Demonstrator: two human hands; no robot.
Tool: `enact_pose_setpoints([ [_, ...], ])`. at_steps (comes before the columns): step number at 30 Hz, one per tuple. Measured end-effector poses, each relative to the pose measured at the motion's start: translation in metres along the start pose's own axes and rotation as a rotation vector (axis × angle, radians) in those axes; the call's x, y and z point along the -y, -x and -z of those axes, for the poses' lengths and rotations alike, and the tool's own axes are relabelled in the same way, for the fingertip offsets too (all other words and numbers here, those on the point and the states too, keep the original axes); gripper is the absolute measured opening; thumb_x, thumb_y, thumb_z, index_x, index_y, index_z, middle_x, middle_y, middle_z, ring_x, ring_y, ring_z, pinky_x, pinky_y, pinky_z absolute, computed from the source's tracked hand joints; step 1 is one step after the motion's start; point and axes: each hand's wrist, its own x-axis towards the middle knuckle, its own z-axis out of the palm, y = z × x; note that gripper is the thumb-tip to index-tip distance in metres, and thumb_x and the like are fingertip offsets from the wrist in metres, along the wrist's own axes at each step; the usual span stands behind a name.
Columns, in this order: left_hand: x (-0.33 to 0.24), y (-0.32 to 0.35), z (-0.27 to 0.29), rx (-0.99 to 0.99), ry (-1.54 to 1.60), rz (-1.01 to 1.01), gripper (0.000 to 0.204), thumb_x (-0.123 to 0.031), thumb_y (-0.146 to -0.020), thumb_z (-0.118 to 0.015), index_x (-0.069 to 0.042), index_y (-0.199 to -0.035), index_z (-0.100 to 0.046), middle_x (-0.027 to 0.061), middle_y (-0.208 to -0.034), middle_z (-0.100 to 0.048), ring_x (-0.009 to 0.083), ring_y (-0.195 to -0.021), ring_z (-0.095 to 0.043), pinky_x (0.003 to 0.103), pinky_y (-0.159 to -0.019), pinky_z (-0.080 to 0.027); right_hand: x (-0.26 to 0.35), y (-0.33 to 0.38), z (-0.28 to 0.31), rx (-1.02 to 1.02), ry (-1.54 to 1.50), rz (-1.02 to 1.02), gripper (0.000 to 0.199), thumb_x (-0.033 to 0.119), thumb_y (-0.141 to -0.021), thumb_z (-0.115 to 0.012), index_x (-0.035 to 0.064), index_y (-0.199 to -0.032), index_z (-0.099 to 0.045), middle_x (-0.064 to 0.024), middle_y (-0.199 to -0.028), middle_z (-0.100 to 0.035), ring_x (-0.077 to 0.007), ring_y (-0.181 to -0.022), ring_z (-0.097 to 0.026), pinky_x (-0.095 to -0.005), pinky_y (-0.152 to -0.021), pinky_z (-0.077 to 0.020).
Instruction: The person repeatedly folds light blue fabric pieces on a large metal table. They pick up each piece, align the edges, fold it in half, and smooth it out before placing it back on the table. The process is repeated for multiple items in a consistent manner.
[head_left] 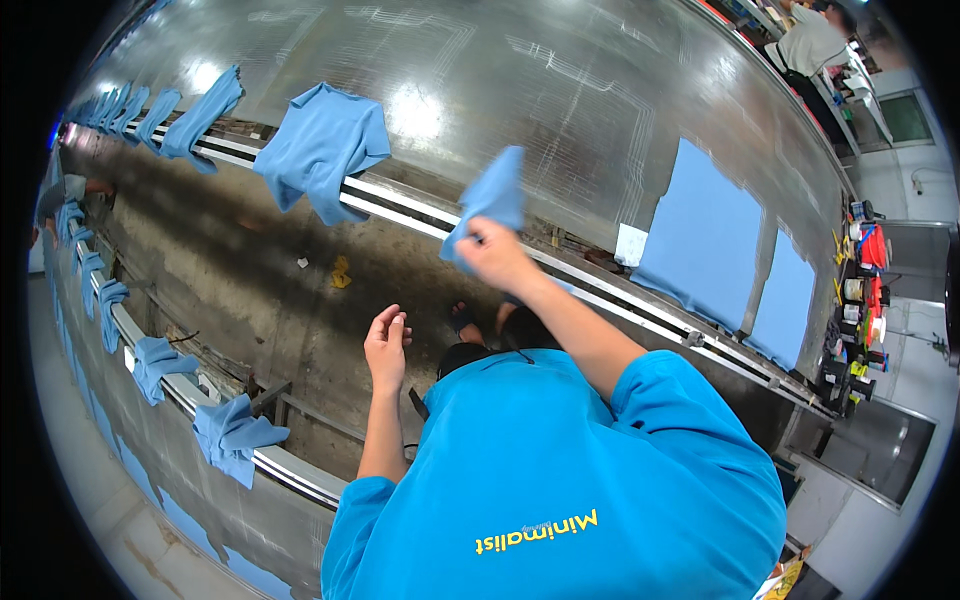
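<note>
My right hand (497, 255) is closed on a blue fabric piece (497, 190), held up by its lower end over the metal rail at the table's edge. The fabric's upper part is smeared by motion. Over the aisle, apart from everything, my left hand (386, 348) is raised with its fingers loosely bent and nothing seen in it. A larger blue fabric piece (325, 145) drapes over the rail to the left of my right hand. Two flat blue panels, a wide one (703, 240) and a narrower one (783, 300), lie on the table to the right.
A long grey metal table (580, 90) runs along the far side, edged by a white rail (640, 305). Several blue pieces hang farther left. Across the aisle floor (250, 260), a second rail (290, 475) carries more draped pieces. Another person (812, 45) stands at the far right.
</note>
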Motion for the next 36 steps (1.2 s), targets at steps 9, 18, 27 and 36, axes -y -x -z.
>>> enact_pose_setpoints([
  [9,0.166,-0.115,0.110,0.098,0.428,-0.028,0.034,-0.019,-0.102,-0.062,-0.001,-0.131,-0.064,0.0082,-0.117,-0.069,0.0182,-0.102,-0.065,0.032,-0.091,-0.054,0.065,0.051,-0.083,0.893,-0.487,-0.143,0.009,0.014,-0.097,-0.070,0.0057,-0.097,-0.068,-0.0035,-0.107,-0.067,-0.0115,-0.094,-0.060,-0.0278,-0.085,-0.0492],
  [18,-0.008,-0.055,0.150,0.122,-0.366,0.420,0.030,-0.032,-0.101,-0.068,-0.006,-0.116,-0.072,0.0073,-0.114,-0.073,0.0173,-0.111,-0.065,0.032,-0.099,-0.050,-0.009,-0.029,-0.080,0.749,-0.911,-1.099,0.024,0.023,-0.100,-0.064,0.0064,-0.115,-0.070,-0.0110,-0.112,-0.074,-0.0216,-0.096,-0.071,-0.0379,-0.087,-0.0600],
  [27,-0.031,-0.087,0.290,0.190,-0.072,0.417,0.045,-0.030,-0.108,-0.052,0.003,-0.137,-0.060,0.0178,-0.135,-0.068,0.0313,-0.115,-0.068,0.044,-0.104,-0.053,0.030,-0.038,-0.187,1.008,-1.057,-0.926,0.040,0.038,-0.099,-0.073,0.0076,-0.125,-0.073,-0.0046,-0.122,-0.075,-0.0167,-0.103,-0.071,-0.0352,-0.091,-0.0574],
  [36,-0.020,-0.130,0.344,0.095,-0.300,0.474,0.047,-0.034,-0.103,-0.061,0.002,-0.133,-0.065,0.0154,-0.127,-0.071,0.0319,-0.115,-0.069,0.048,-0.103,-0.054,0.023,-0.064,-0.255,0.874,0.479,-0.210,0.041,0.032,-0.083,-0.079,0.0048,-0.114,-0.077,-0.0154,-0.104,-0.077,-0.0296,-0.095,-0.074,-0.0445,-0.083,-0.0587],
])
